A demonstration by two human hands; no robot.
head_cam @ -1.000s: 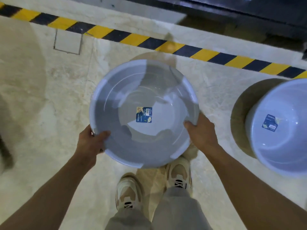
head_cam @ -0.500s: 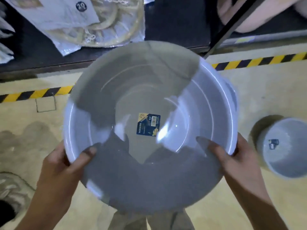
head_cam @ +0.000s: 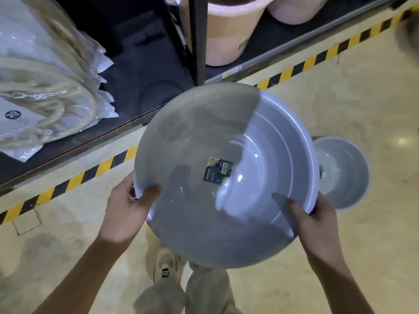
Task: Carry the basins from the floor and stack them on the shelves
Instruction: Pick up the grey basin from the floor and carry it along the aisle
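Observation:
I hold a large grey basin with a dark label on its bottom, raised in front of me above the floor. My left hand grips its near-left rim, thumb inside. My right hand grips the near-right rim, thumb inside too. A second grey basin stands on the floor to the right, partly hidden behind the held one. The dark lowest shelf lies just beyond the basin's far rim.
Bagged coils of hose fill the shelf's left part. A black upright post divides the shelf; pink buckets stand right of it. Yellow-black hazard tape runs along the shelf's foot. My shoes are below the basin.
The basin has come up from floor height and moved toward the shelf. My view has swung right, bringing the post and pink buckets into sight. Both hands keep their grip.

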